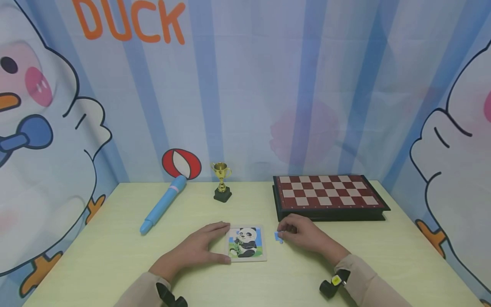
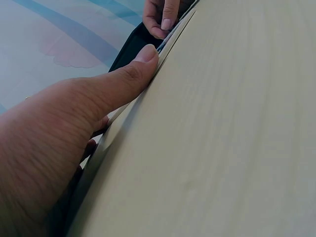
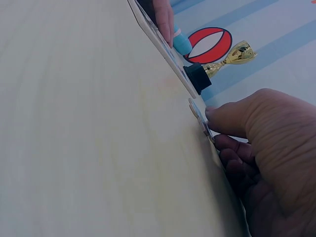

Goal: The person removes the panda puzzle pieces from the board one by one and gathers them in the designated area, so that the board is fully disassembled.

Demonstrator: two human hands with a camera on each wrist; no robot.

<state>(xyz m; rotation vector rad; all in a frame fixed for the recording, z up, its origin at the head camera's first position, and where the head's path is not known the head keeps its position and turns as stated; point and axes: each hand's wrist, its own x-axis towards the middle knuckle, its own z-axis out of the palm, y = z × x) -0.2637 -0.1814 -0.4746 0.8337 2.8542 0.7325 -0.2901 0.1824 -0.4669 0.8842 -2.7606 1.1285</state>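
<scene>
A small square panda jigsaw puzzle (image 1: 247, 245) in a pale frame lies on the table in the head view. My left hand (image 1: 199, 246) holds the frame at its left side, thumb at the near corner and fingers at the far one. In the left wrist view the thumb (image 2: 133, 74) presses along the frame's edge. To the right of the puzzle, my right hand (image 1: 303, 233) pinches a blue jigsaw piece (image 1: 278, 238) between thumb and fingers. In the right wrist view this thin piece (image 3: 198, 117) is tilted, close over the table, apart from the frame.
Behind my right hand lies a chessboard box (image 1: 326, 194) with a red and white checked top. A small gold trophy (image 1: 221, 181) on a black base stands behind the puzzle. A light blue tube-shaped object (image 1: 163, 205) lies at the left. A printed curtain (image 1: 249, 85) hangs behind the table.
</scene>
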